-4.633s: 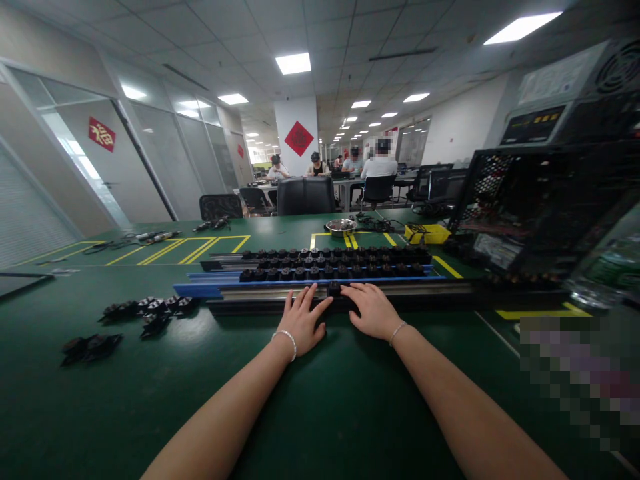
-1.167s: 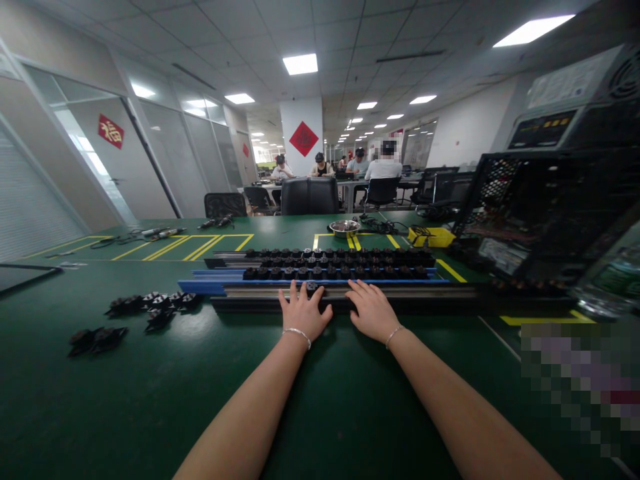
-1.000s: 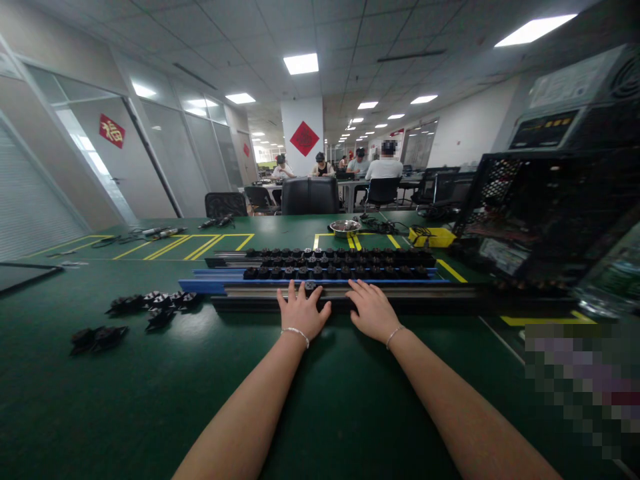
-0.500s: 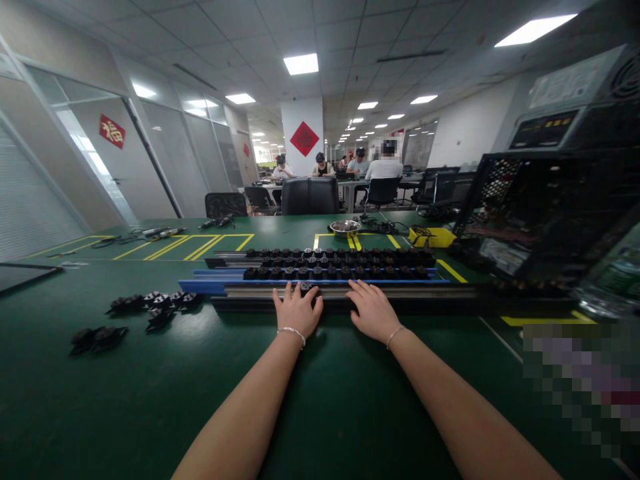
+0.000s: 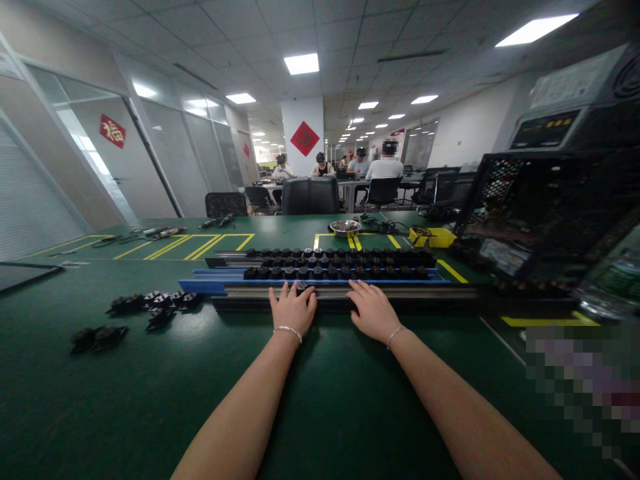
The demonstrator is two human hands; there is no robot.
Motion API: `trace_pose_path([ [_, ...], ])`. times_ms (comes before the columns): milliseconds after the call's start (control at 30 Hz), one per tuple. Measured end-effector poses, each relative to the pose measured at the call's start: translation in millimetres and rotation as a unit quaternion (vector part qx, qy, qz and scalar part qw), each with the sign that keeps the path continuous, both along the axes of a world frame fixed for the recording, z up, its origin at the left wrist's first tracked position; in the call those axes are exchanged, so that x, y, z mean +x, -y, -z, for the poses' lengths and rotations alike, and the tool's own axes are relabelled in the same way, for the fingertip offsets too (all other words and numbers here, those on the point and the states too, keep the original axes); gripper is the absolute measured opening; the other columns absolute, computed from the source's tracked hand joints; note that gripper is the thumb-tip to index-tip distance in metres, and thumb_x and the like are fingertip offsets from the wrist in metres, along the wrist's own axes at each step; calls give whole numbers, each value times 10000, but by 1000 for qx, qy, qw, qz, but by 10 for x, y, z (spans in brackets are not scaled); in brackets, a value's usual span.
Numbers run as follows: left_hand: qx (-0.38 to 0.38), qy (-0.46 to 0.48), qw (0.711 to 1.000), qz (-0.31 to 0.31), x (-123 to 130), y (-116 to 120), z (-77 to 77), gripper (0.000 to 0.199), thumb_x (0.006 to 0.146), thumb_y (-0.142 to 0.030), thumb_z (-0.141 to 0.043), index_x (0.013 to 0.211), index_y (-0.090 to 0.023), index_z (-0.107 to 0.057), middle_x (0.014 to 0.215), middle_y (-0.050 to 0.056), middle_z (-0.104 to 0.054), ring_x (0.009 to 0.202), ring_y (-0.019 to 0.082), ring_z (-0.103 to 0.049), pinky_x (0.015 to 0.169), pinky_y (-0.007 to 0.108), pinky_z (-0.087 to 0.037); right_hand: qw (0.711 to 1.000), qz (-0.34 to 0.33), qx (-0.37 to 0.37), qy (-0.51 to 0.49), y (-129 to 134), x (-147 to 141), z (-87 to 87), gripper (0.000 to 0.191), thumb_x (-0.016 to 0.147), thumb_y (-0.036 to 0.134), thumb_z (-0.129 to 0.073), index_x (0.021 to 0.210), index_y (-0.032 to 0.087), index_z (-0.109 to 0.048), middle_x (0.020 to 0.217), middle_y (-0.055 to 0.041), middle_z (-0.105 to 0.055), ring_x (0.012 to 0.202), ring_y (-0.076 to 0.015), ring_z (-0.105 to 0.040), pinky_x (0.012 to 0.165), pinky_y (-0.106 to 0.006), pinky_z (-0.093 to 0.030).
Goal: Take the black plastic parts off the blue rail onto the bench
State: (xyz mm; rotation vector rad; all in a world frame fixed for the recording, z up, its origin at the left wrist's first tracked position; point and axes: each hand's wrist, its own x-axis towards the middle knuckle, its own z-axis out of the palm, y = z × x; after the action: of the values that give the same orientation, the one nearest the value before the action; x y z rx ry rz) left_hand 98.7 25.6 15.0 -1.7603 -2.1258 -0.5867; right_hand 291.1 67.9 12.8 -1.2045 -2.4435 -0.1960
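Note:
A long black rail point(image 5: 440, 293) with a metallic channel lies crosswise in front of me. My left hand point(image 5: 292, 310) is over its left half, thumb and fingers apart around a small black part point(image 5: 301, 287) seated in the channel. The part's lower side is hidden. My right hand point(image 5: 373, 310) holds the same rail near its middle, fingers across the top and thumb against the front side. Just behind lies a blue rail point(image 5: 203, 285). Beyond it are rows of similar black parts point(image 5: 317, 273) set in rails.
Loose black parts point(image 5: 160, 317) lie in clusters at left on the green table point(image 5: 320, 413). A metal bowl point(image 5: 345, 228) and a yellow box point(image 5: 433, 237) stand farther back. A computer case point(image 5: 545, 207) and a plastic bottle point(image 5: 620, 280) stand at right. Several people sit beyond.
My left hand has slid slightly left along the rail, and the small black part has shifted left with it. My right hand stays in place.

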Motion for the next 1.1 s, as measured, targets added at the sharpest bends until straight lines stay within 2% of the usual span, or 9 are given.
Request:
trace_pose_path([
  [300,4,6,1000,1,-55,-23,24,378,855,-446,-303,1108,-409,-583,1244,22,-554,1201,252,-427,1041,546,-104,1000,-1,-2,-7,1,5,-7,343,718,184,-503,1054,186,-573,1357,-88,-420,1274,-225,-316,1026,-407,-256],
  [1100,11,27,999,-14,-203,-54,55,376,853,-399,-304,1071,-395,-610,1229,14,-568,1190,226,-441,1048,525,-106,1000,-4,9,-3,-17,6,16,340,717,191,-489,1045,179,-577,1351,-87,-428,1264,-227,-332,1024,-399,-264],
])
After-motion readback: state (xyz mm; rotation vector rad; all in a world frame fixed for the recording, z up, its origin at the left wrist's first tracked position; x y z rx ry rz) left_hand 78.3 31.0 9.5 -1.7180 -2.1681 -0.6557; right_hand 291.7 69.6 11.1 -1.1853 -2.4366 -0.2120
